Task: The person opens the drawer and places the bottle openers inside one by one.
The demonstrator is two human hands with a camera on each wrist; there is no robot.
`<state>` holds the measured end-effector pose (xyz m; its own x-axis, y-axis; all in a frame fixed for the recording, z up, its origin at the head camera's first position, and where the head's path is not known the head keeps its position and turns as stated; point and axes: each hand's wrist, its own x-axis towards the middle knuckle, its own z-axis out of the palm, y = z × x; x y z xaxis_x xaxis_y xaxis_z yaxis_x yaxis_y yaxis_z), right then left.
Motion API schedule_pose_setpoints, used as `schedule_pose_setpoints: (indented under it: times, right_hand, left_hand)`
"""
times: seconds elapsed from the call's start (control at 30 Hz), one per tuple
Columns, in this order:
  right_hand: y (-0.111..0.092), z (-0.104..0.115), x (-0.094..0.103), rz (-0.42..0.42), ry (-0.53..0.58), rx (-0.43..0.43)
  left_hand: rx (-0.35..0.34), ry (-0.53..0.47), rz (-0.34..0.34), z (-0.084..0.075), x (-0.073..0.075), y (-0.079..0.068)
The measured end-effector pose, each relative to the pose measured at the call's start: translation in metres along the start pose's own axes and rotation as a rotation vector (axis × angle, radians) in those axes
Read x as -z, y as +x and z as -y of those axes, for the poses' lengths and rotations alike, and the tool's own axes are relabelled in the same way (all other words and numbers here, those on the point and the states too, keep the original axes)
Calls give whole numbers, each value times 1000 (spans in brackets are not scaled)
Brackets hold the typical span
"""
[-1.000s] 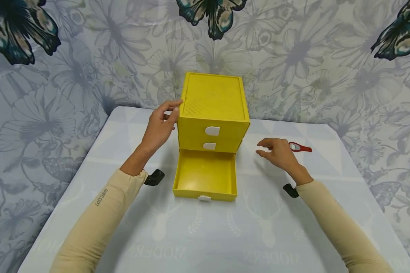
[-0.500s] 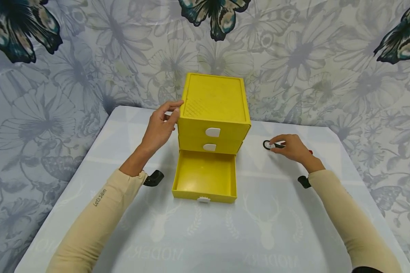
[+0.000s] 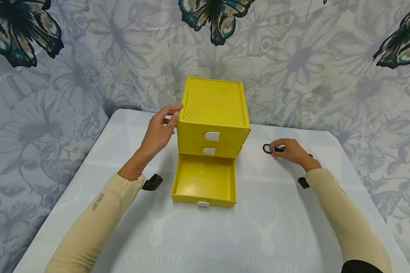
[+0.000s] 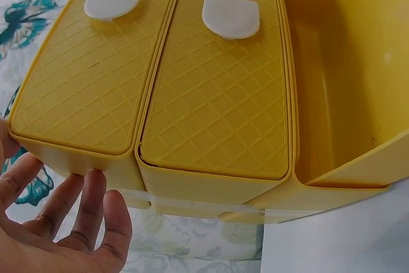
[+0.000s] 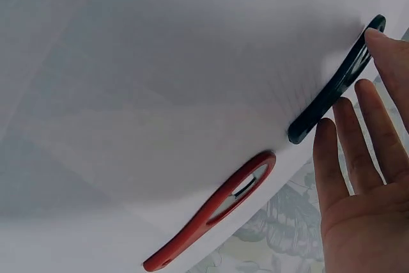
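A yellow three-drawer box (image 3: 213,102) stands on the table, with its bottom drawer (image 3: 205,178) pulled out and nothing lying in it. My left hand (image 3: 158,129) touches the box's upper left edge. In the left wrist view its fingers (image 4: 89,215) lie loosely along the box's side. To the right of the box, my right hand (image 3: 290,151) pinches a black vegetable peeler (image 3: 267,149) low over the table. In the right wrist view the thumb lies on the oval head end of this black peeler (image 5: 335,87). A red peeler (image 5: 220,206) lies beside it.
The upper two drawers are closed, each with a white pull (image 3: 212,136). The white table (image 3: 225,239) meets a patterned wall covering (image 3: 294,64) close behind the box. From the head view, the right wrist hides most of the red peeler.
My right hand has moved right and taken the black peeler between its fingers; the red peeler has become mostly covered. The left hand stays at the box's edge.
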<state>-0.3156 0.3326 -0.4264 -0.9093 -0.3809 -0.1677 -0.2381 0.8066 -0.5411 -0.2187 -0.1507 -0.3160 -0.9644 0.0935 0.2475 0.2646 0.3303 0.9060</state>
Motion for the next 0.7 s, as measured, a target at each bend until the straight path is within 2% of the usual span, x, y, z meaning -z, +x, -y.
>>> schedule_pose_setpoints:
  times: [0.37, 0.7]
  right_hand:
    - [1, -1, -6, -32, -84, 39]
    - [4, -4, -10, -13, -108, 111]
  left_hand:
    - [-11, -17, 8, 6, 0, 0]
    - [-29, -24, -1, 10, 0, 1]
